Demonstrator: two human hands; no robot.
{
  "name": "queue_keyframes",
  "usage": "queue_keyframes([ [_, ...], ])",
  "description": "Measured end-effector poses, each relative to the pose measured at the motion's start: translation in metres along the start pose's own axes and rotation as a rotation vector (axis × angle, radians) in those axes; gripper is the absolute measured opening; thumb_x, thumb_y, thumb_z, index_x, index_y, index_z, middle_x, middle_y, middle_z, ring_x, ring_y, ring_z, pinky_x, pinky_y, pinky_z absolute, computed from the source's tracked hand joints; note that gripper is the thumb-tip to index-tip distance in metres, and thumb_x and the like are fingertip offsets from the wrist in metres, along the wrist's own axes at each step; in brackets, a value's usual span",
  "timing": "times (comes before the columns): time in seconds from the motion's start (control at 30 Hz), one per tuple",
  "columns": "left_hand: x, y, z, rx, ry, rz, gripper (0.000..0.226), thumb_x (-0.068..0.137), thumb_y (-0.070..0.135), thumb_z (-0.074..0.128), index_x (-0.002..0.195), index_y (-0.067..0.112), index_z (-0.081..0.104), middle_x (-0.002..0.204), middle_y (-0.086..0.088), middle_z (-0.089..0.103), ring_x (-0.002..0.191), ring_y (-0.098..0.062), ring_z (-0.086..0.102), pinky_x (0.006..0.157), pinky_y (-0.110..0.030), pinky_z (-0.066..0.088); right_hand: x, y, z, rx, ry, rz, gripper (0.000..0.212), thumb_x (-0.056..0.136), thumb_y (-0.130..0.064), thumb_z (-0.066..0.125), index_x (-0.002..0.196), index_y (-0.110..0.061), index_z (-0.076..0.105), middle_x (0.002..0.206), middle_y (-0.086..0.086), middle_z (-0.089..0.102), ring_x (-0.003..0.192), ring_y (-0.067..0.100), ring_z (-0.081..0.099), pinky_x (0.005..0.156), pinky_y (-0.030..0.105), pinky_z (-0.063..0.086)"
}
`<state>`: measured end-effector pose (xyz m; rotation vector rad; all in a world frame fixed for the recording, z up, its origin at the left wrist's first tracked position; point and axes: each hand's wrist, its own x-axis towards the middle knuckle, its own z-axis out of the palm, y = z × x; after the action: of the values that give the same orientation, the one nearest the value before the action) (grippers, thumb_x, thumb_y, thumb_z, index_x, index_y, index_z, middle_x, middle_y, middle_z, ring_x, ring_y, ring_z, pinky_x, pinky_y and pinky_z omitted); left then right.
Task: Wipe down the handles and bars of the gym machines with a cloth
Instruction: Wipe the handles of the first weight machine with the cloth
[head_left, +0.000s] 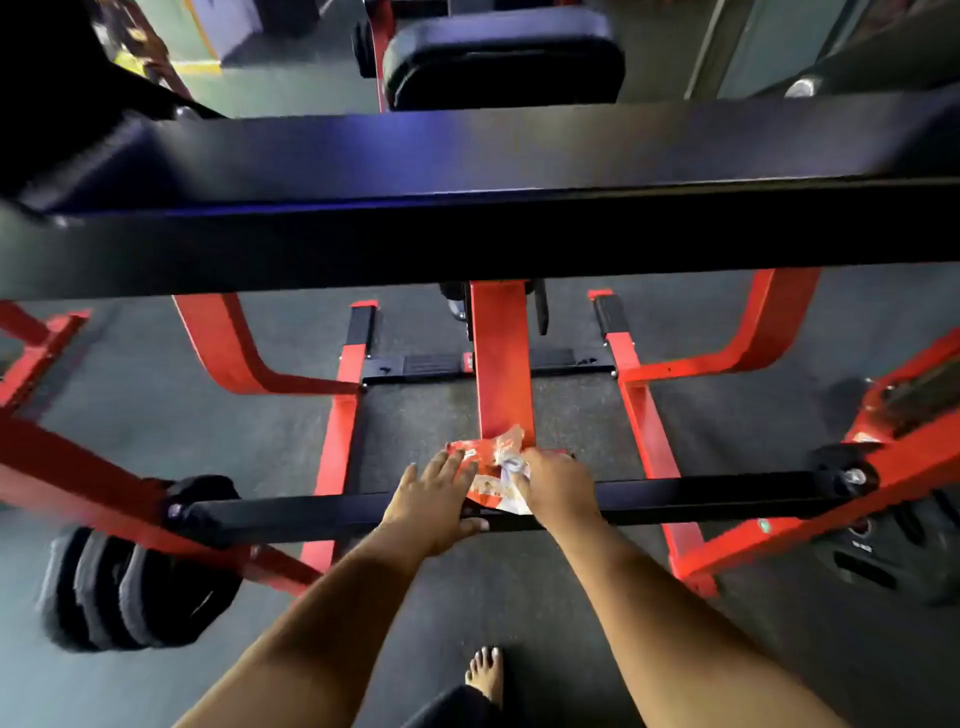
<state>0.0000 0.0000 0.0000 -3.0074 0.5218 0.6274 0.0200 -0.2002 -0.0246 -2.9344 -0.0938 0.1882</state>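
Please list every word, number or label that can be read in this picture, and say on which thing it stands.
None can be read.
Red and white cloth under the hands on the black bar: printed marks, too blurred.
Weight plate at right: pale marks, too blurred.

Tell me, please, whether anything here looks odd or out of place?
One thing stands out: the cloth on the low black bar looks like a crumpled red-and-white printed wrapper, gripped by the right hand; the left hand rests flat beside it.
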Motion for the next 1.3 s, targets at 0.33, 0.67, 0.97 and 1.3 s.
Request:
queue_keyframes([
  [0.33, 0.018, -0.004, 0.006, 0.011, -0.104, 0.019, 0.096, 0.095, 0.073, 0.045, 0.165, 0.024, 0.002, 0.173, -0.006, 0.001, 0.159, -0.028, 0.008, 0.124, -0.056, 0.02, 0.015, 0.002, 0.004, 0.043, 0.042, -0.007, 0.021, 0.101, -0.029, 0.049, 0.103, -0.022, 0.068, 0.098, 0.001, 0.072, 0.095, 0.026, 0.063, 0.077, 0.037, 0.047],
  [0.67, 0.012, 0.002, 0.006, 0.021, -0.18, 0.005, 0.098, 0.096, 0.072, 0.045, 0.165, 0.023, -0.004, 0.173, -0.005, -0.008, 0.159, -0.029, 0.006, 0.123, -0.058, 0.022, 0.014, 0.001, 0.013, -0.002, -0.061, -0.044, 0.024, 0.1, -0.034, 0.058, 0.122, -0.029, 0.065, 0.112, -0.001, 0.07, 0.106, 0.024, 0.062, 0.087, 0.04, 0.051],
  [0.97, 0.001, 0.008, -0.015, -0.009, -0.132, -0.049, 0.097, 0.095, 0.072, 0.048, 0.165, 0.023, 0.002, 0.173, -0.006, -0.005, 0.158, -0.028, 0.01, 0.122, -0.056, 0.024, -0.012, 0.015, -0.021, 0.124, 0.066, 0.039, 0.018, 0.097, -0.031, 0.053, 0.099, -0.019, 0.067, 0.096, 0.004, 0.068, 0.095, 0.028, 0.061, 0.074, 0.038, 0.047],
  [1.3, -0.095, 0.041, -0.021, -0.144, -0.003, -0.128, 0.097, 0.093, 0.072, 0.051, 0.164, 0.022, 0.009, 0.173, -0.005, 0.004, 0.157, -0.027, 0.016, 0.12, -0.055, 0.027, -0.087, 0.005, -0.063, 0.064, 0.1, -0.059, 0.021, 0.093, -0.03, 0.059, 0.106, -0.018, 0.071, 0.105, 0.01, 0.07, 0.1, 0.034, 0.063, 0.077, 0.039, 0.049],
])
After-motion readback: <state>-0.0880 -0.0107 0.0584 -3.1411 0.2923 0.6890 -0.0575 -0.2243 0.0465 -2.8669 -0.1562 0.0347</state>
